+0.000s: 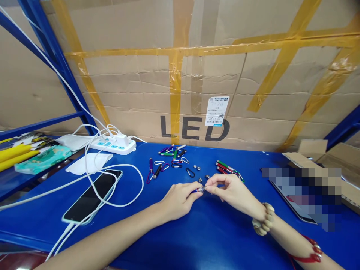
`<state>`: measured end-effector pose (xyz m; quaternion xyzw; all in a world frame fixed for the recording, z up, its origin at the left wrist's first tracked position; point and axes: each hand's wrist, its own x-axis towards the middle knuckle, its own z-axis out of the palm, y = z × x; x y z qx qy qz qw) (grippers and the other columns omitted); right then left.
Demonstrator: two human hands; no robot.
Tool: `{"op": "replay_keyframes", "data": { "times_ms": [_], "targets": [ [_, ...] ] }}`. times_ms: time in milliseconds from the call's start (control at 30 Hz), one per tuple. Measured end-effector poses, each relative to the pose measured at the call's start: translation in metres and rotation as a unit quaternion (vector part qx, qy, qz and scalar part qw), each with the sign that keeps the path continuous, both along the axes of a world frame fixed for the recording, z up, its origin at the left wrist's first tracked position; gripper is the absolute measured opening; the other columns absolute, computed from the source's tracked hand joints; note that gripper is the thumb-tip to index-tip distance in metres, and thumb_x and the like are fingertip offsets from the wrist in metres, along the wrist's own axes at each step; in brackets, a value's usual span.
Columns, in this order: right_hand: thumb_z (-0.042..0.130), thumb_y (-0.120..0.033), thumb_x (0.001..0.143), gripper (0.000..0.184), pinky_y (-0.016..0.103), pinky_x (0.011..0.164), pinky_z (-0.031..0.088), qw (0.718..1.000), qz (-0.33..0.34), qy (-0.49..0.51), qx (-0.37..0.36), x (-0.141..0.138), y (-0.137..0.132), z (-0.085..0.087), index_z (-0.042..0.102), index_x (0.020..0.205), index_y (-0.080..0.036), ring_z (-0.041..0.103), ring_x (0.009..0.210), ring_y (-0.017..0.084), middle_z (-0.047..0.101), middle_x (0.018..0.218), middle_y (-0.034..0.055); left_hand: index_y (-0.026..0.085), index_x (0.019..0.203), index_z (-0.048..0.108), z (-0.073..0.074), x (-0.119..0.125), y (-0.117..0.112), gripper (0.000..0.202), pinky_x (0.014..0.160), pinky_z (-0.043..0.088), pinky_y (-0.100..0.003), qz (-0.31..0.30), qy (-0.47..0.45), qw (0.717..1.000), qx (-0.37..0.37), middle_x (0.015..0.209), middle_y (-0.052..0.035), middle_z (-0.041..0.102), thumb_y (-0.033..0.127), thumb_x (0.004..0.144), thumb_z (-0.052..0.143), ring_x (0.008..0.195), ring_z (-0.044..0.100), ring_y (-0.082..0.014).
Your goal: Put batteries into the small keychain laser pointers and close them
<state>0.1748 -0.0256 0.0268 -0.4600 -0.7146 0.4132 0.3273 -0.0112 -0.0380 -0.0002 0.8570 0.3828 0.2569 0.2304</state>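
Over the middle of the blue table, my left hand (180,200) is closed around a small blue flashlight (199,190), a metal-ended tube pointing to the right. My right hand (232,189) pinches at the tube's silver end; whether a separate small part sits between those fingertips I cannot make out. Just beyond the fingers lie several small round silver pieces (200,180), like button cells or end caps. A black carabiner (190,172) rests near them. Farther back is a loose pile of coloured mini flashlights (174,154) with carabiners. More flashlights, green and red (225,166), lie together behind my right hand.
On the left, a phone (92,197) lies under looping white cables, near a white power strip (120,146). At the right are a tablet-like device (294,202), partly blurred out, and an open cardboard box (312,161). A large taped carton (135,86) walls off the back.
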Motion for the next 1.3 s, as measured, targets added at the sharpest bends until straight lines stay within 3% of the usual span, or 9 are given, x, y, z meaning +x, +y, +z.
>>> {"op": "replay_keyframes", "data": {
  "times_ms": [200, 433, 700, 967, 1133, 1300],
  "targets": [
    [0.072, -0.036, 0.059, 0.024, 0.018, 0.038, 0.041, 0.997, 0.036, -0.008, -0.073, 0.004, 0.000, 0.003, 0.066, 0.064, -0.013, 0.047, 0.044, 0.007, 0.060, 0.056, 0.0006, 0.020, 0.094, 0.054, -0.002, -0.002, 0.000, 0.021, 0.068, 0.039, -0.019, -0.045, 0.028, 0.998, 0.014, 0.086, -0.0002, 0.062, 0.026, 0.092, 0.034, 0.077, 0.058, -0.0131],
    [0.070, -0.035, 0.063, 0.022, 0.021, 0.045, 0.049, 0.992, 0.088, -0.030, -0.082, 0.007, 0.003, -0.003, 0.067, 0.064, -0.014, 0.056, 0.051, 0.011, 0.064, 0.058, 0.0021, 0.022, 0.096, 0.056, 0.002, -0.003, -0.003, 0.023, 0.067, 0.040, -0.020, -0.068, 0.094, 0.993, 0.017, 0.088, 0.0002, 0.065, 0.027, 0.092, 0.034, 0.079, 0.061, -0.0142],
    [0.064, -0.042, 0.071, 0.027, 0.021, 0.047, 0.047, 0.987, 0.138, -0.076, -0.017, 0.009, 0.002, -0.006, 0.064, 0.065, -0.015, 0.056, 0.049, 0.011, 0.062, 0.061, 0.0025, 0.022, 0.093, 0.056, 0.001, -0.003, -0.003, 0.022, 0.065, 0.041, -0.021, -0.075, 0.125, 0.989, 0.033, 0.087, -0.0003, 0.066, 0.027, 0.092, 0.034, 0.079, 0.063, -0.0158],
    [0.036, -0.043, 0.089, 0.042, 0.018, 0.047, 0.044, 0.950, 0.267, -0.141, 0.074, 0.010, -0.001, -0.006, 0.064, 0.071, -0.017, 0.051, 0.050, 0.009, 0.053, 0.066, 0.0034, 0.021, 0.090, 0.055, 0.001, -0.006, -0.004, 0.020, 0.061, 0.040, -0.020, -0.084, 0.153, 0.983, 0.051, 0.084, -0.0014, 0.065, 0.026, 0.090, 0.037, 0.075, 0.063, -0.0160],
    [0.043, -0.049, 0.084, 0.041, 0.018, 0.038, 0.039, 0.975, 0.203, -0.085, -0.026, 0.005, -0.004, -0.010, 0.058, 0.064, -0.015, 0.047, 0.040, 0.008, 0.049, 0.052, -0.0005, 0.022, 0.094, 0.056, 0.001, -0.005, -0.004, 0.022, 0.072, 0.043, -0.020, -0.062, 0.108, 0.992, 0.025, 0.091, -0.0008, 0.065, 0.026, 0.092, 0.034, 0.084, 0.062, -0.0152],
    [0.050, -0.054, 0.078, 0.043, 0.018, 0.038, 0.037, 0.977, 0.181, -0.048, -0.107, 0.006, -0.002, -0.009, 0.056, 0.062, -0.014, 0.043, 0.036, 0.007, 0.046, 0.042, -0.0033, 0.022, 0.101, 0.055, -0.002, -0.003, -0.002, 0.023, 0.075, 0.043, -0.021, -0.045, 0.073, 0.996, 0.028, 0.096, -0.0015, 0.064, 0.028, 0.092, 0.035, 0.088, 0.061, -0.0152]
  ]
}}
